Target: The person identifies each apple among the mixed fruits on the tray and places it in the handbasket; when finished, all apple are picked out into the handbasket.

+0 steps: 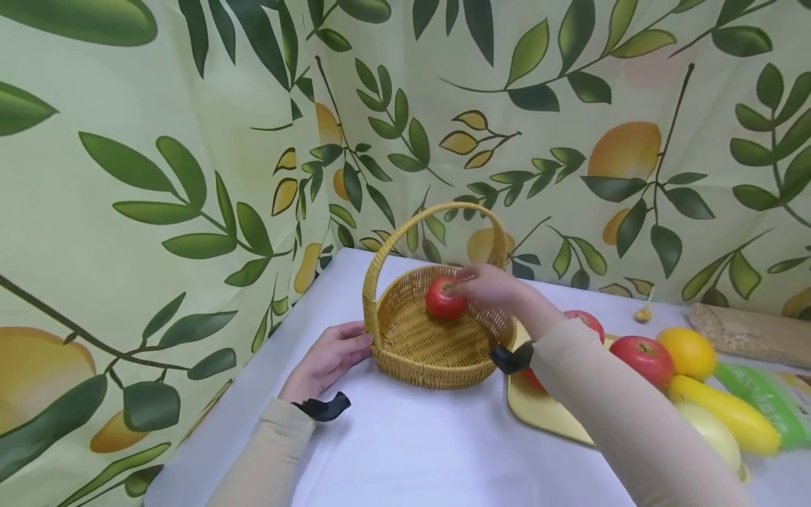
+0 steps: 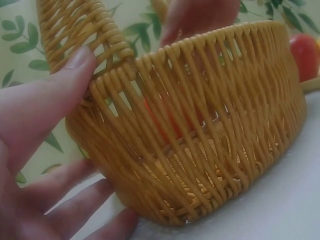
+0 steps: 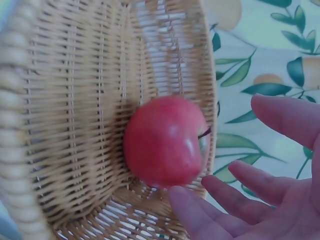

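A red apple with a short dark stem sits inside a woven wicker basket that has a tall arched handle. Over the basket reaches my right hand. In the right wrist view its fingers are spread, with one fingertip right at the lower side of the apple and the thumb held away. My left hand is at the basket's left side. Seen from the left wrist, the thumb rests at the handle's base and the other fingers extend loosely against the wicker wall.
Right of the basket, a yellow tray bears red apples, partly behind my right sleeve. An orange, a long yellow item and a green packet lie farther right. Leaf-patterned cloth walls stand behind and left.
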Tool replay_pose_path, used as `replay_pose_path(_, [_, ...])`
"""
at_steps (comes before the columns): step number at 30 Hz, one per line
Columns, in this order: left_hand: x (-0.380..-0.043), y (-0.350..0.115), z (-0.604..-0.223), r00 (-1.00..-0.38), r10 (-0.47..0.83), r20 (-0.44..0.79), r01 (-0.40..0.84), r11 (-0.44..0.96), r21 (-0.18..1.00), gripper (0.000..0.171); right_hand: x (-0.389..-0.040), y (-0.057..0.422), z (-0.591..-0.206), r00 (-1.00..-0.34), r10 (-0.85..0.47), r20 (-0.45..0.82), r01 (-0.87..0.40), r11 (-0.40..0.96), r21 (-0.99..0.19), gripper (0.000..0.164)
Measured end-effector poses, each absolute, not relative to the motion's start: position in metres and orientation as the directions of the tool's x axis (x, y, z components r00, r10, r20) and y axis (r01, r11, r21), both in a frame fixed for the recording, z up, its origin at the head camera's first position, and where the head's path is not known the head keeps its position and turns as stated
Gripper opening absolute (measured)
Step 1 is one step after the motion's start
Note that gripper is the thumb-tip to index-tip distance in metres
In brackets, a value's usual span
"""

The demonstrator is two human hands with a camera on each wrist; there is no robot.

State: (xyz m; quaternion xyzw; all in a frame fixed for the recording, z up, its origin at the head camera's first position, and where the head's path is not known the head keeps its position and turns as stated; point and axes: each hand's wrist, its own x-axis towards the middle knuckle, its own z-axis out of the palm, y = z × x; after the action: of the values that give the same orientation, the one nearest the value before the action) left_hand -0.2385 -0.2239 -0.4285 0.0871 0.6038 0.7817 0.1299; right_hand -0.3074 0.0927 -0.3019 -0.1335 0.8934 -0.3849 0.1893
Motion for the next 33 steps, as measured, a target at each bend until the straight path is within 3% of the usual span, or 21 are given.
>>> replay_pose_path(5, [-0.24, -0.224, -0.43, -0.953, 0.303, -0.03, -0.101, -0.223, 0.97, 0.048, -0.292, 0.092, -0.303, -0.885, -0.415, -0.21, -0.097, 0.607, -0.789, 0.061])
replay_pose_path(19, [-0.236, -0.223, -0.428, -0.954, 0.298, -0.016, -0.081, -0.205, 0.976, 0.056, -0.238, 0.125, -0.302, -0.904, -0.418, -0.084, -0.209, 0.607, -0.767, 0.059])
replay_pose_path(33, [-0.237, -0.224, -0.429, -0.944, 0.327, -0.037, -0.113, -0.216, 0.97, 0.056, -0.214, 0.161, -0.317, -0.937, -0.344, -0.06, -0.138, 0.523, -0.841, 0.059])
